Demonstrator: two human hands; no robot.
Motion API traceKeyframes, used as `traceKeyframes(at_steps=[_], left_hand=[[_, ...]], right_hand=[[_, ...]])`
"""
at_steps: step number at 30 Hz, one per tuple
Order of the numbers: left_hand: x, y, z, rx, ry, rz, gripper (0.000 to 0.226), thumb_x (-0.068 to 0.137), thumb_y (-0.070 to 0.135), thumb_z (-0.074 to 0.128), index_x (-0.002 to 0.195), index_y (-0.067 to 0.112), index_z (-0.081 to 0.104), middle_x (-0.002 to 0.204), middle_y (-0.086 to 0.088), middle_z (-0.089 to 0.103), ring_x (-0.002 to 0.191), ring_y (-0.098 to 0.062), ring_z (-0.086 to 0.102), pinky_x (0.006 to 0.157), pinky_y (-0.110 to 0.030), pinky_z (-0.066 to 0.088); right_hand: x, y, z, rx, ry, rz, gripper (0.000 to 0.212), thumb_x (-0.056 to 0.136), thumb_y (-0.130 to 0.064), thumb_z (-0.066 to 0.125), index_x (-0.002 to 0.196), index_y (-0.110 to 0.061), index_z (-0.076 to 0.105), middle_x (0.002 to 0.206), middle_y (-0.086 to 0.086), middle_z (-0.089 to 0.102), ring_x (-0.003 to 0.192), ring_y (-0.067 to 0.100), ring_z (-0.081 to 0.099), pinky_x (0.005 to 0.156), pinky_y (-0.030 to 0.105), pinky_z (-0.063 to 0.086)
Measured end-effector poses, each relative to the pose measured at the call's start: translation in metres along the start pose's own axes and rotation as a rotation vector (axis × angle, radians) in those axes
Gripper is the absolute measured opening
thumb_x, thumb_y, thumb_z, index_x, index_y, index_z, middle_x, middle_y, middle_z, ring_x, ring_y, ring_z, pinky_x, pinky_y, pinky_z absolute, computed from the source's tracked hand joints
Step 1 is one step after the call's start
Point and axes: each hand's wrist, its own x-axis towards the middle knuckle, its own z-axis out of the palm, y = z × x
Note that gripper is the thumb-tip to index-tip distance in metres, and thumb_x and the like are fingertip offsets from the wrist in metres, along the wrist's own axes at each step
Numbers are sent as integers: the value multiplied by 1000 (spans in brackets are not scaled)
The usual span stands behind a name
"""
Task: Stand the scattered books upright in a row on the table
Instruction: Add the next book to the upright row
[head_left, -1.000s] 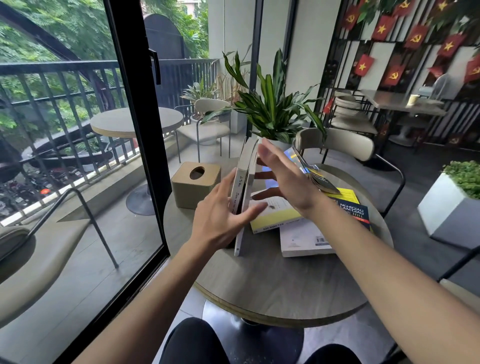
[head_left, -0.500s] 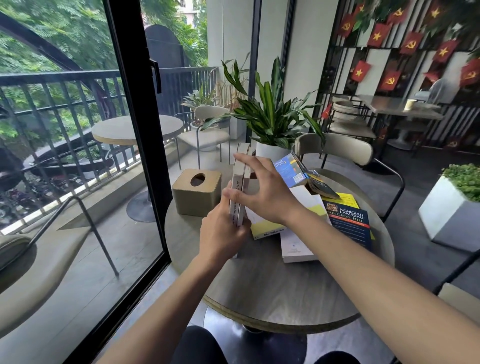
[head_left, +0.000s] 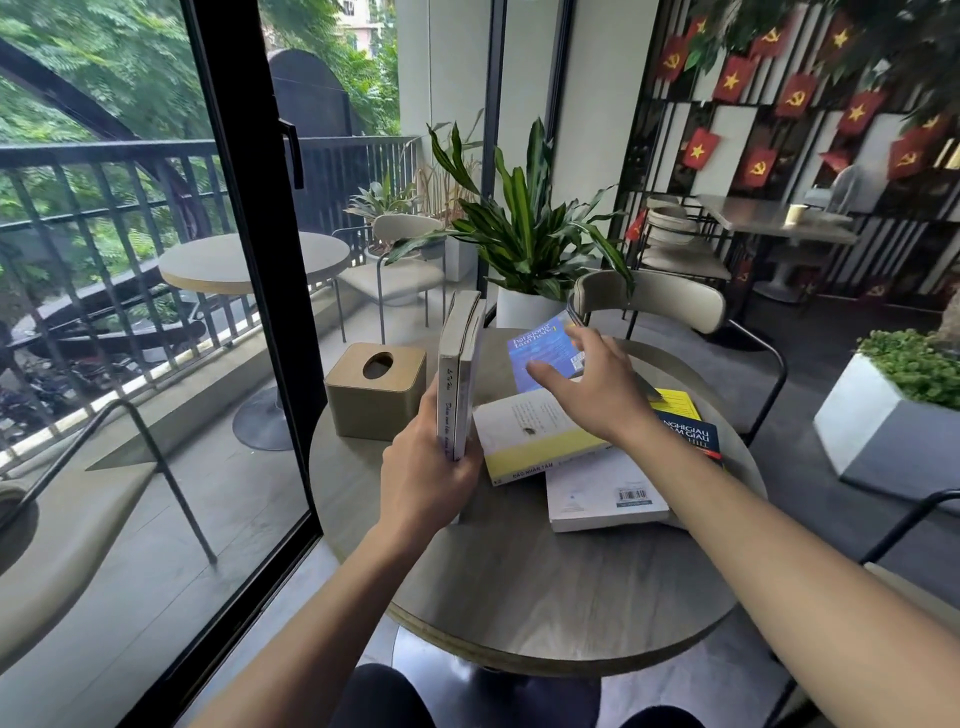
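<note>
Round desk: left hand clamps two upright books, keeping them standing; right hand, spread empty, reaches blue book.

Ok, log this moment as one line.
left hand: holds two upright books | right hand: open, reaching blue book | flat books remain

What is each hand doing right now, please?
Left hand: closed on two upright books.
Right hand: open, reaching over the blue book.
</note>
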Motion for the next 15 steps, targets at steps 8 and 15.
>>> traceKeyframes(at_steps=[8, 15], left_hand=[[0, 0, 1, -7, 5, 12, 58, 81, 19, 65, 136, 17, 47, 95, -8, 70, 89, -39, 60, 62, -33, 33], [0, -3, 3, -1, 4, 7, 58, 82, 20, 64, 137, 17, 46, 97, -6, 70, 89, -37, 60, 63, -32, 36]], right_hand=[[-2, 44, 1, -337, -74, 254, 82, 70, -62, 69, 135, -19, 42, 139, 15, 45, 132, 36, 36, 103, 47, 38], [-5, 53, 5, -501, -143, 395, 106, 58, -72, 73, 137, -10, 41, 145, 16, 41, 135, 36, 34, 106, 52, 28]])
